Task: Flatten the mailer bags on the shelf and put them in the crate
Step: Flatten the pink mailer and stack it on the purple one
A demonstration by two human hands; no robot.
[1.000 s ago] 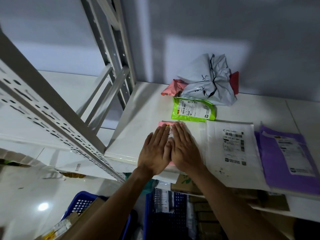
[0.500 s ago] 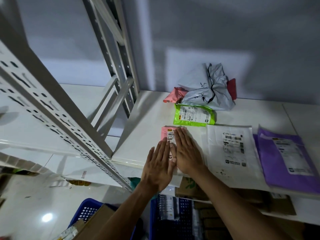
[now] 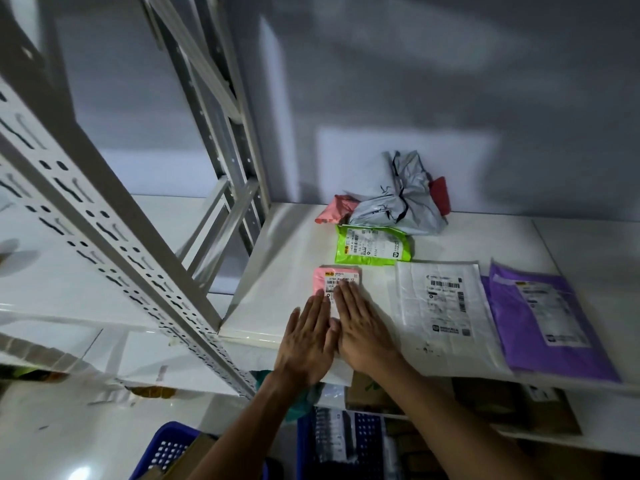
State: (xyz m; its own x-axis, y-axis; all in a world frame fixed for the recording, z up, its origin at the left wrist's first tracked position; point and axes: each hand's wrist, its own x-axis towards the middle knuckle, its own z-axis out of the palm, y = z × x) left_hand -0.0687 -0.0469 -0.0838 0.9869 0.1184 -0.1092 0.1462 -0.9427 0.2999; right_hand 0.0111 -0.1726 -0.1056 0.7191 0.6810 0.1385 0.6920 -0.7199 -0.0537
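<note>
A small pink mailer bag (image 3: pixel 322 278) with a white label lies on the white shelf (image 3: pixel 277 271) near its front edge. My left hand (image 3: pixel 306 341) and my right hand (image 3: pixel 362 327) lie flat side by side on its near half, fingers straight, palms down. Beyond it lies a flat green mailer (image 3: pixel 372 249). To the right lie a flat white mailer (image 3: pixel 443 313) and a flat purple mailer (image 3: pixel 543 317). A crumpled heap of grey mailer (image 3: pixel 405 202) with pink and red bags sits against the back wall. A blue crate (image 3: pixel 166 452) shows below.
A perforated metal upright (image 3: pixel 114 258) crosses the left of the view, with a second post (image 3: pixel 221 133) at the shelf's back left corner. Below the shelf sit cardboard boxes (image 3: pixel 485 400) and another blue crate (image 3: pixel 346 441) holding packages.
Both hands have slid toward me along the pink mailer, uncovering its far end and label. The view has shifted, so the shelf sits lower in frame.
</note>
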